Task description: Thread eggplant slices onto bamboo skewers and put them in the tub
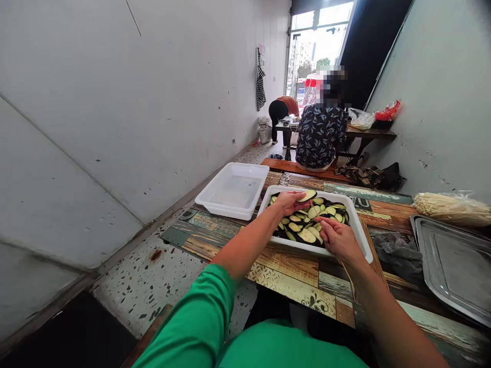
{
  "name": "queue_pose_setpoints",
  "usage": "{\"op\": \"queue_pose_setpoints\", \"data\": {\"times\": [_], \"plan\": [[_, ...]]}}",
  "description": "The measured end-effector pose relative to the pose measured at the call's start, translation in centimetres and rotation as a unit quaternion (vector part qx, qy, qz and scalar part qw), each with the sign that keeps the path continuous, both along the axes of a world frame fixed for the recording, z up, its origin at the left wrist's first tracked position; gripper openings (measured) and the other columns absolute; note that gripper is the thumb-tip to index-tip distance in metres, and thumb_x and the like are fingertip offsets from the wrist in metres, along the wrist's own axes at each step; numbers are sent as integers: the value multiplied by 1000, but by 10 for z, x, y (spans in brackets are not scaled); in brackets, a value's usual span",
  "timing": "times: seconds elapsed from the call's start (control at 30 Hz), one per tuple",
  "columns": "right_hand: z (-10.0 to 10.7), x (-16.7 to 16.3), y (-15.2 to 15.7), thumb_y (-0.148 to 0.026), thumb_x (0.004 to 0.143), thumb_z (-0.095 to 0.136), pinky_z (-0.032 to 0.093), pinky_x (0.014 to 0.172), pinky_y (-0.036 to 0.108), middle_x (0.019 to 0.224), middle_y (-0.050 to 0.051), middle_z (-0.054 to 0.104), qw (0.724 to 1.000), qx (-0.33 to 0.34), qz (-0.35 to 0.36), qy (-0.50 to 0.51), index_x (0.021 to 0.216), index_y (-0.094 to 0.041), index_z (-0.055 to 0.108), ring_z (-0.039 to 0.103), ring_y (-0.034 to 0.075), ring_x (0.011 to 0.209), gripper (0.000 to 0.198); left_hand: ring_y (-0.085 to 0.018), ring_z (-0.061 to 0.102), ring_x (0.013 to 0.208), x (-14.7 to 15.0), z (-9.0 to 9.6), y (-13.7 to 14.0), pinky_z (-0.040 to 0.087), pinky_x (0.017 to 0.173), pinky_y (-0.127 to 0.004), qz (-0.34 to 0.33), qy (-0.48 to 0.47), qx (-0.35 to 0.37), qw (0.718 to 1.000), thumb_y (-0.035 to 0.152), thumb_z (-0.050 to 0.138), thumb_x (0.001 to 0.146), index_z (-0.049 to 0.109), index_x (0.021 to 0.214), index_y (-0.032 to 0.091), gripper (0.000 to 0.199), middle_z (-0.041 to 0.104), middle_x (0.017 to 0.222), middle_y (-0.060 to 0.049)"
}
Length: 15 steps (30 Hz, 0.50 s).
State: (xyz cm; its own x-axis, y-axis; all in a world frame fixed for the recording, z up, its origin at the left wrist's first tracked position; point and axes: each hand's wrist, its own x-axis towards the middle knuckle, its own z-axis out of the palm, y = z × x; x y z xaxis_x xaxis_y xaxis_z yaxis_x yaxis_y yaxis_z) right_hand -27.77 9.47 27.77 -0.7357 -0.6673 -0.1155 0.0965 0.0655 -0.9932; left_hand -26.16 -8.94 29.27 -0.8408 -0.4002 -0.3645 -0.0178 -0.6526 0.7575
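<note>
Green shirt [287, 347] fills six o'clock, left hand [289, 202] pinches likely soft eggplant [308, 195], best held by edges, and right hand [337, 237] a stick [349, 279].

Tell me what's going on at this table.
A person in a green top holds an oval, pale-fleshed, dark-skinned eggplant slice in the left hand and a thin wooden skewer in the right hand. Both hands are over a white rectangular plastic tray of similar slices; whether the skewer has pierced the held slice isn't clear. A second white plastic tray stands to the left; thin wooden sticks lie along the right.
</note>
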Motion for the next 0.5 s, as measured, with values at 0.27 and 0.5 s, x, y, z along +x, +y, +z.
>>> {"op": "queue_pose_setpoints", "data": {"times": [0.27,0.5], "plan": [[-2,0,0,-55,66,67,10,31,21,43,-12,36,1000,-9,8,-6,108,-11,64,20,4,30,61,-16,70,68,1,-2,0,59,67,-28,-12,12,2,1000,0,65,81,63,79,7,8,70,75,-8],[-4,-3,-1,-55,66,66,10,32,21,43,-12,37,1000,5,12,-6,103,-13,63,21,4,30,55,-17,70,64,4,2,4,59,63,-28,-18,13,-1,1000,-1,60,84,62,79,7,10,69,72,-7]]}}
